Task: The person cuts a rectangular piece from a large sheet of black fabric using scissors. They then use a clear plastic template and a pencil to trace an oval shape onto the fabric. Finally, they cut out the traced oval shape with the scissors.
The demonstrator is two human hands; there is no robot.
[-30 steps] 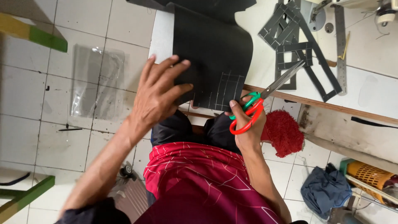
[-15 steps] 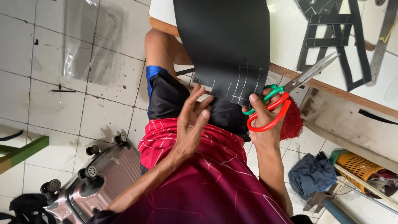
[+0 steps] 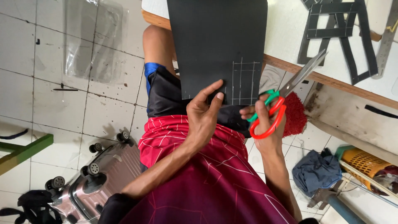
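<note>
A large black sheet point(image 3: 217, 41) with white ruled lines near its lower right corner hangs off the white table point(image 3: 286, 37) over my lap. My left hand point(image 3: 204, 114) pinches the sheet's lower edge, thumb on top beside the ruled grid. My right hand point(image 3: 265, 124) grips scissors point(image 3: 286, 99) with red and green handles just right of the sheet. The steel blades point up and to the right, slightly apart, with nothing between them.
Black cut-out frame strips point(image 3: 340, 33) and a metal ruler point(image 3: 387, 37) lie on the table at the right. Clear plastic film point(image 3: 89, 54) lies on the tiled floor. A wheeled suitcase point(image 3: 99, 174) lies lower left, a red scrubber point(image 3: 295, 114), blue cloth point(image 3: 317, 170) and orange basket point(image 3: 360, 159) at right.
My left hand has slid from flat on the sheet down to its lower edge and now pinches it. The view dropped toward my lap. The scissors stay in my right hand.
</note>
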